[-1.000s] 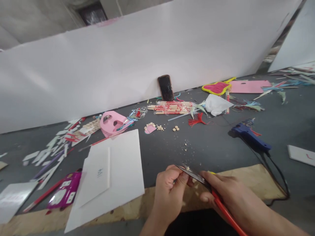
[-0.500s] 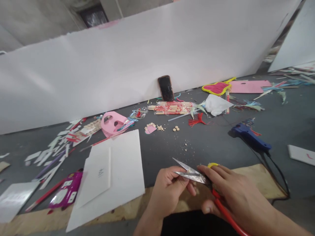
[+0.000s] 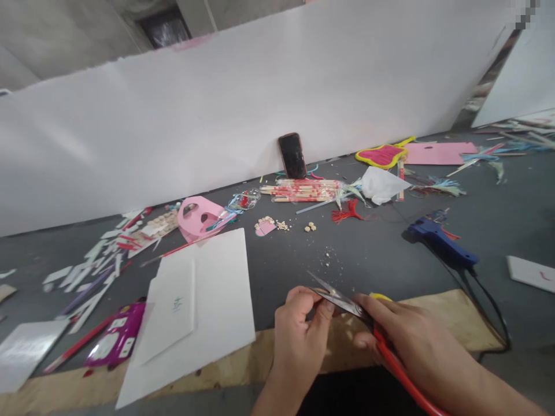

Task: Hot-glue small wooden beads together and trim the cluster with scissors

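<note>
Red-handled scissors [image 3: 392, 358] are in my right hand [image 3: 416, 341], which is wrapped round the handles near the table's front edge. Their blades [image 3: 336, 296] point up and left, slightly apart. My left hand [image 3: 301, 332] is closed in a pinch at the blades, thumb and forefinger touching or nearly touching the lower one. A tiny pale speck [image 3: 333, 293] shows between the blades; what the left fingers hold is too small to name. Beyond the tips, pale crumbs [image 3: 327, 260] lie scattered on the dark table. Something yellow [image 3: 380, 297] peeks out behind my right fingers.
Small beige pieces [image 3: 310, 227] lie near a pink heart-shaped card [image 3: 265, 229]. A blue glue gun [image 3: 444, 240] rests at right, its cord running forward. White sheets [image 3: 221, 300] and a purple packet [image 3: 117, 335] are at left. A phone [image 3: 292, 156] leans on the white board.
The scissor blades have drawn closer together. My left hand has turned and shifted slightly right, its thumb now upright by the blades. My right hand has moved slightly right.
</note>
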A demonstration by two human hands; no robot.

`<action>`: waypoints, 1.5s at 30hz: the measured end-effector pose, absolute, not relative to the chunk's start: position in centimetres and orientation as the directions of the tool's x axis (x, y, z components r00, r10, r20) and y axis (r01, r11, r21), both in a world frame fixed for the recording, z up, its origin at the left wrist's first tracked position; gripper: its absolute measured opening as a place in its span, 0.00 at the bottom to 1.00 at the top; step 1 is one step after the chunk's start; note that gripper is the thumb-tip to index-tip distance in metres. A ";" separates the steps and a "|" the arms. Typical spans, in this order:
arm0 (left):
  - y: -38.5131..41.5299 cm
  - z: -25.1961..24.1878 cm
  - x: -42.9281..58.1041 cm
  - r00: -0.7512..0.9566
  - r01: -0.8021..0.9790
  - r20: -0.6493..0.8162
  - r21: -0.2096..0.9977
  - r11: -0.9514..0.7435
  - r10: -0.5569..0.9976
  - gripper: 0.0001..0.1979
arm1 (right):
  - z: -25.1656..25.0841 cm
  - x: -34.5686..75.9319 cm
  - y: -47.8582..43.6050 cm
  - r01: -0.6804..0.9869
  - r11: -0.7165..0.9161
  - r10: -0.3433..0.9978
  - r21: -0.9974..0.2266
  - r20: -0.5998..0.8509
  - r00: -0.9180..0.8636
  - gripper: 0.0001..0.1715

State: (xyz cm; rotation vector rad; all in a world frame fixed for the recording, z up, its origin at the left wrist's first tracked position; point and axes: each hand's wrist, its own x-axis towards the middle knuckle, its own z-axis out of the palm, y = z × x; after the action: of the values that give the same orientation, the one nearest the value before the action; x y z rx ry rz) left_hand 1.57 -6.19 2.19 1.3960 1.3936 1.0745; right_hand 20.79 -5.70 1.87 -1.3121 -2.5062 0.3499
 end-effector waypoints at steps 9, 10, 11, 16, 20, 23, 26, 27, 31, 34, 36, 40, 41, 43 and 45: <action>-5.8 3.2 0.9 0.115 0.126 0.024 0.991 -0.038 0.993 0.14 | 2.8 20.5 -5.8 0.736 0.609 0.793 -0.297 0.215 -0.570 0.34; -5.7 3.3 0.8 0.144 0.082 -0.008 0.997 -0.004 0.990 0.13 | 2.9 20.5 -5.8 0.731 0.613 0.790 -0.299 0.206 -0.578 0.33; -5.7 3.3 0.7 0.174 0.033 -0.041 0.999 0.036 0.984 0.13 | 2.9 20.6 -5.9 0.727 0.617 0.786 -0.302 0.202 -0.584 0.33; -5.6 2.7 0.5 0.241 -0.204 -0.155 0.957 0.206 0.958 0.11 | 2.3 20.9 -6.2 0.713 0.615 0.786 -0.336 0.189 -0.589 0.28; -5.6 2.6 0.7 0.255 -0.270 -0.157 0.936 0.227 0.954 0.11 | 2.2 20.8 -6.2 0.715 0.606 0.789 -0.349 0.148 -0.597 0.20; -5.7 2.7 1.0 0.211 -0.162 -0.160 0.967 0.196 0.964 0.12 | 2.4 20.6 -6.0 0.719 0.602 0.790 -0.348 0.132 -0.598 0.16; -6.0 2.6 1.2 0.103 0.050 -0.121 0.992 0.116 0.987 0.12 | 2.2 20.5 -5.9 0.744 0.565 0.815 -0.357 0.102 -0.571 0.19; -6.0 2.5 1.3 0.075 0.119 -0.091 0.989 0.082 0.993 0.11 | 2.0 20.5 -5.9 0.753 0.552 0.823 -0.358 0.092 -0.560 0.20; -6.1 1.9 1.3 0.025 0.321 0.100 0.941 -0.102 0.995 0.11 | 1.7 20.6 -5.9 0.765 0.551 0.830 -0.333 0.120 -0.545 0.24; -6.0 1.8 1.2 0.046 0.355 0.209 0.911 -0.212 0.977 0.13 | 1.9 20.7 -5.7 0.760 0.578 0.815 -0.295 0.173 -0.553 0.29; -5.8 2.1 1.1 0.080 0.327 0.219 0.916 -0.233 0.973 0.15 | 2.1 20.7 -5.6 0.755 0.591 0.807 -0.284 0.188 -0.560 0.34; -5.8 3.2 1.0 0.140 0.207 0.136 0.965 -0.163 0.981 0.16 | 2.1 20.8 -5.5 0.745 0.603 0.797 -0.284 0.204 -0.568 0.37; -5.8 3.6 1.0 0.152 0.173 0.105 0.976 -0.131 0.983 0.16 | 2.1 20.9 -5.5 0.743 0.603 0.798 -0.291 0.200 -0.569 0.35; -5.8 4.1 0.9 0.182 0.117 0.048 0.991 -0.070 0.982 0.17 | 2.2 21.0 -5.5 0.737 0.600 0.799 -0.309 0.183 -0.573 0.32; -5.7 4.3 0.8 0.207 0.081 0.007 0.996 -0.025 0.978 0.17 | 2.4 21.0 -5.6 0.731 0.599 0.798 -0.326 0.163 -0.580 0.29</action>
State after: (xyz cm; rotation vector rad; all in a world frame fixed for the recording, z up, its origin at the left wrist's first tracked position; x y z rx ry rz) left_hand 0.79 -5.75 4.35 1.3730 1.1056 1.0246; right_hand 21.03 -5.56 2.38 -1.2471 -2.5366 0.3233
